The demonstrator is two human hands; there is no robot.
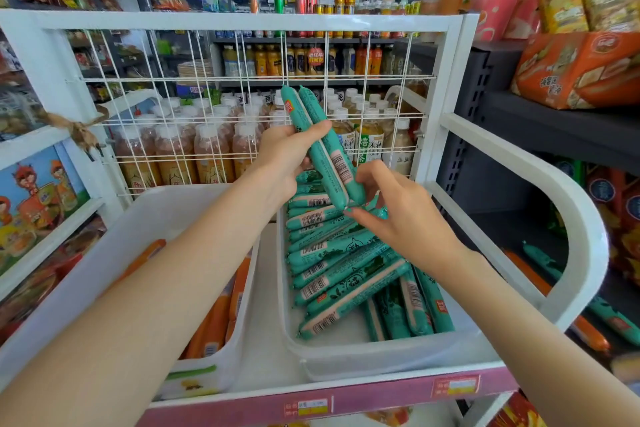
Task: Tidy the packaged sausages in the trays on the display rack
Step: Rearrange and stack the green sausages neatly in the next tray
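My left hand (287,152) grips two green packaged sausages (313,128), held upright and tilted above the right tray. My right hand (398,211) pinches their lower ends, just over the pile. The right tray (346,354) is translucent white and holds several green sausages (332,274) lying at mixed angles, some crosswise and some lengthwise. The left tray (145,218) holds orange sausages (221,315), partly hidden behind my left forearm.
The trays sit on a white display rack (242,21) with a wire grid back (221,114) and a curved right side rail (571,204). A pink price strip (346,402) runs along the front. More sausages (588,319) lie on the shelf below right. Drink bottles stand behind the grid.
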